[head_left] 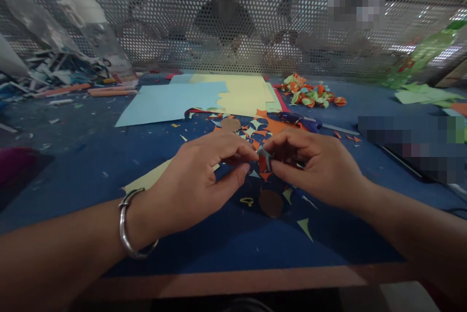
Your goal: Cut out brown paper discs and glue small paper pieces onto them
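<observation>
Between my hands, over the blue tabletop (204, 249), is a small folded blue and orange paper piece (263, 160). My right hand (317, 166) pinches it between thumb and fingers. My left hand (207, 176), with a silver bangle at the wrist, is at the piece's left side; its thumb and fingertips are apart and hold nothing visible. Paper scraps (251, 130) in orange, pale green and blue lie just beyond and below the fingers. A brown disc (270, 203) rests on the table nearer to me, and another brown disc (230, 124) lies beyond my left hand.
Blue sheets (168, 100) and yellow sheets (244, 91) lie at the back, with a heap of paper pieces (314, 93) to their right. A glue gun (299, 120) is beyond my right hand. Bottles (109, 40) stand before a perforated metal screen (175, 15).
</observation>
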`<state>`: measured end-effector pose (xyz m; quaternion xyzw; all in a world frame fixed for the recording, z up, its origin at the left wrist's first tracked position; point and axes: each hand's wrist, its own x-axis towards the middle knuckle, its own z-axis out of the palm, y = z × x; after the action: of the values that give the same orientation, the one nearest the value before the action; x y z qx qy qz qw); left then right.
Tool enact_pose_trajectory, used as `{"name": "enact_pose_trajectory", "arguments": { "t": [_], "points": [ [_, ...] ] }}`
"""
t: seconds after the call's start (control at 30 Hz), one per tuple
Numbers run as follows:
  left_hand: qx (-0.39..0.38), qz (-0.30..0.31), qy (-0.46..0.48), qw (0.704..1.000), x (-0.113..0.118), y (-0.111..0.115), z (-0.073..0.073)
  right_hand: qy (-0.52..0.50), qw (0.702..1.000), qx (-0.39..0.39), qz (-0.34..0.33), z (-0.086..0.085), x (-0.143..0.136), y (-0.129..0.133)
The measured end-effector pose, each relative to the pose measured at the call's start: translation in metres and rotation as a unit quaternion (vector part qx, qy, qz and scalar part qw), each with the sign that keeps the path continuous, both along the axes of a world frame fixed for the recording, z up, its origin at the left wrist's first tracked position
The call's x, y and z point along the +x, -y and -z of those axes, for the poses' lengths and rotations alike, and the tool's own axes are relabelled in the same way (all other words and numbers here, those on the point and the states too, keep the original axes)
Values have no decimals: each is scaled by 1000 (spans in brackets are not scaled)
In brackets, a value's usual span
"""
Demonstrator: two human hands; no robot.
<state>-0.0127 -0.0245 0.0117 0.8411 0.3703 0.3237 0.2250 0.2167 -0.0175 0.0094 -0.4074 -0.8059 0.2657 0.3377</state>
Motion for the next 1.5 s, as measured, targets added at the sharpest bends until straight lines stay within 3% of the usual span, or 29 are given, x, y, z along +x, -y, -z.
{"name": "enact_pose_trajectory", "arguments": {
  "t": [0.37,1.07,1.37,1.5],
  "points": [
    [-115,-18,59,991,8,-5,8,4,1000,0,-4,2,-2,-1],
    [-43,-37,58,997,12,-7,9,-39,999,-30,-3,2,-5,-1],
    [-81,-2,92,992,10,-9,10,-59,997,-40,4,-1,-6,0],
    [-65,-22,92,993,12,-8,9,-61,998,-31,-2,1,-7,0]
  ]
}}
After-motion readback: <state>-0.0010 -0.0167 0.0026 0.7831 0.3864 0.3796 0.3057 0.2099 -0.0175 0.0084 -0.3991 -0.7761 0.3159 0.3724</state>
